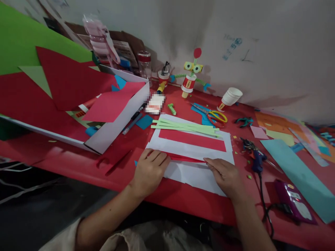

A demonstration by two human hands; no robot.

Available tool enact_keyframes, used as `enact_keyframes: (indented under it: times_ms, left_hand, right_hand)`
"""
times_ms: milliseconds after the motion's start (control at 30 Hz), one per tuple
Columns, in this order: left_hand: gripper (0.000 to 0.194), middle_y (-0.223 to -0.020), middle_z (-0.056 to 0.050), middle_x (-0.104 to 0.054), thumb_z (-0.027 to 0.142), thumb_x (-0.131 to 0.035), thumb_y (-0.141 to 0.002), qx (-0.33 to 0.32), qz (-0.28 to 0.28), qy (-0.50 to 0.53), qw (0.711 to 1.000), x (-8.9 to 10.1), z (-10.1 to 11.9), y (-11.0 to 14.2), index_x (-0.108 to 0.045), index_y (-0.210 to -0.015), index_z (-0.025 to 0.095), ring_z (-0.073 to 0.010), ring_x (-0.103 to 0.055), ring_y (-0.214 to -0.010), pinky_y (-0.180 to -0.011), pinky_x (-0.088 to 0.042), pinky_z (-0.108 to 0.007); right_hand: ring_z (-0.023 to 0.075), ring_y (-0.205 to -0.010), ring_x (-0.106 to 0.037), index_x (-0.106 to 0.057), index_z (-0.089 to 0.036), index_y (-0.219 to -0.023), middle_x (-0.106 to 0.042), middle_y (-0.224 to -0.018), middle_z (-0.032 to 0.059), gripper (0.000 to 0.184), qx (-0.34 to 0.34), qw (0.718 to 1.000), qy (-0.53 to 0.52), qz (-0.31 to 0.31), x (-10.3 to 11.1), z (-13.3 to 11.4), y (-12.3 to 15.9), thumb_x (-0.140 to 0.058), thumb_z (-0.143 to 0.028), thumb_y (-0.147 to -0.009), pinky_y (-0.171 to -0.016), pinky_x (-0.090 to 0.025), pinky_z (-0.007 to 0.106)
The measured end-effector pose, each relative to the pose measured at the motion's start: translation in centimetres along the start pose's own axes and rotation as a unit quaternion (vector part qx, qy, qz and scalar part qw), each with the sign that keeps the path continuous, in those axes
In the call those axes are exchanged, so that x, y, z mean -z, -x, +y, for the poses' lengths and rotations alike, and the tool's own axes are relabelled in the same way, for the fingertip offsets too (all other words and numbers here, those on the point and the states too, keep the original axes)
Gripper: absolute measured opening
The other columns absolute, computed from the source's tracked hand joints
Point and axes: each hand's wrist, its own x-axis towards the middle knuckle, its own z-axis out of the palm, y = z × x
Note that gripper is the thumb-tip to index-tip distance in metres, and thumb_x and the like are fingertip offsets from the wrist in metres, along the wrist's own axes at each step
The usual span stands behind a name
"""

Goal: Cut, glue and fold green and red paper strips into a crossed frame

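The left hand (151, 170) covers part of the red strip (186, 158); a white object (155, 104) is pixelated.

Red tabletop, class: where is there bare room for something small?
Red tabletop shows between the white paper and the front edge; also, bar small green scraps, between the right hand and the glue gun cord. Crowded: behind the white paper, with green strips and scissors, and left, where the white box holds heaped coloured paper.
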Motion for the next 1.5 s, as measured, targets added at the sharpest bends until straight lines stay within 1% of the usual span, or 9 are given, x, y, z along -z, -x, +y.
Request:
enact_keyframes:
  times_ms: [200, 300, 433, 633, 800, 967, 1333, 1433, 1500]
  left_hand:
    - [0.022, -0.087, -0.007, -0.068, 0.007, -0.046, -0.086, -0.121, -0.048, -0.043, 0.991, 0.5, -2.5, 0.0, -0.067, -0.090, 0.012, -0.0212, -0.057, -0.082, -0.083, -0.041, -0.039]
    - [0.022, -0.086, -0.008, -0.068, 0.006, -0.046, -0.085, -0.126, -0.075, -0.059, 0.987, 1.0, -3.5, -0.1, -0.067, -0.088, 0.013, -0.0229, -0.057, -0.085, -0.084, -0.040, -0.041]
    - [0.027, -0.093, -0.008, -0.070, 0.005, -0.043, -0.087, -0.129, -0.057, -0.059, 0.988, 1.4, -4.4, 0.6, -0.066, -0.098, 0.012, -0.0231, -0.059, -0.088, -0.083, -0.040, -0.041]
    - [0.033, -0.108, -0.007, -0.070, 0.005, -0.046, -0.083, 0.016, -0.060, -0.047, 0.997, 1.5, -4.9, 1.9, -0.065, -0.107, 0.016, -0.0257, -0.058, -0.099, -0.084, -0.040, -0.043]
    - [0.023, -0.102, -0.007, -0.068, 0.016, -0.050, -0.082, 0.123, -0.057, 0.054, 0.989, 1.5, -4.9, 1.0, -0.068, -0.097, 0.020, -0.0266, -0.055, -0.098, -0.083, -0.042, -0.042]
    - [0.017, -0.087, -0.007, -0.061, 0.032, -0.055, -0.083, 0.161, -0.090, 0.153, 0.971, 0.2, -5.3, -0.2, -0.066, -0.079, 0.019, -0.0224, -0.052, -0.086, -0.079, -0.043, -0.038]
    - [0.024, -0.068, -0.002, -0.060, 0.032, -0.060, -0.079, 0.126, -0.179, 0.166, 0.962, -0.5, -7.3, -2.0, -0.058, -0.058, 0.020, -0.0193, -0.053, -0.071, -0.064, -0.043, -0.033]
    - [0.018, -0.072, -0.003, -0.062, 0.031, -0.061, -0.078, 0.126, -0.192, 0.140, 0.963, -0.2, -7.2, -2.2, -0.059, -0.064, 0.020, -0.0215, -0.055, -0.075, -0.060, -0.043, -0.032]
    - [0.010, -0.085, -0.006, -0.065, 0.028, -0.062, -0.077, 0.136, -0.185, 0.111, 0.967, 0.1, -6.7, -2.2, -0.064, -0.082, 0.020, -0.0252, -0.056, -0.083, -0.063, -0.044, -0.035]
  right_hand:
    - [0.0199, -0.085, -0.062, -0.070, -0.017, -0.095, -0.070, -0.094, 0.0077, 0.022, 0.088, 0.990, 0.110, 0.002, -0.4, -0.6, 0.1, -0.051, -0.008, -0.088, -0.075, -0.047, 0.033]
    - [0.0199, -0.084, -0.059, -0.070, -0.016, -0.095, -0.068, -0.090, 0.0078, 0.021, 0.087, 0.990, 0.115, -0.001, -0.5, -0.8, 0.2, -0.051, -0.008, -0.089, -0.075, -0.045, 0.034]
    - [0.0183, -0.078, -0.055, -0.069, -0.015, -0.096, -0.065, -0.081, 0.0072, 0.021, 0.081, 0.990, 0.113, -0.002, -0.5, -0.9, 0.4, -0.051, -0.009, -0.090, -0.072, -0.042, 0.033]
    - [0.0187, -0.080, -0.054, -0.070, -0.015, -0.097, -0.064, -0.082, 0.0078, 0.022, 0.088, 0.988, 0.131, 0.001, -0.5, -1.0, 0.3, -0.049, -0.009, -0.090, -0.074, -0.040, 0.033]
    - [0.0195, -0.080, -0.053, -0.069, -0.013, -0.098, -0.065, -0.083, 0.0086, 0.021, 0.097, 0.986, 0.137, -0.004, -0.6, -1.0, 0.3, -0.051, -0.008, -0.090, -0.074, -0.040, 0.034]
    - [0.0198, -0.080, -0.053, -0.069, -0.012, -0.100, -0.065, -0.083, 0.0089, 0.022, 0.099, 0.985, 0.141, -0.005, -0.6, -1.0, 0.3, -0.049, -0.008, -0.090, -0.075, -0.040, 0.035]
    - [0.0197, -0.081, -0.054, -0.068, -0.017, -0.101, -0.065, -0.084, 0.0081, 0.025, 0.081, 0.988, 0.126, -0.024, -0.6, -0.9, 0.4, -0.046, -0.010, -0.092, -0.075, -0.041, 0.035]
    - [0.0205, -0.083, -0.054, -0.068, -0.016, -0.103, -0.065, -0.086, 0.0090, 0.026, 0.077, 0.989, 0.123, -0.027, -0.6, -0.9, 0.4, -0.045, -0.011, -0.092, -0.076, -0.041, 0.036]
    - [0.0207, -0.083, -0.053, -0.067, -0.016, -0.104, -0.064, -0.087, 0.0092, 0.026, 0.073, 0.989, 0.121, -0.034, -0.7, -1.0, 0.5, -0.045, -0.011, -0.093, -0.077, -0.041, 0.036]
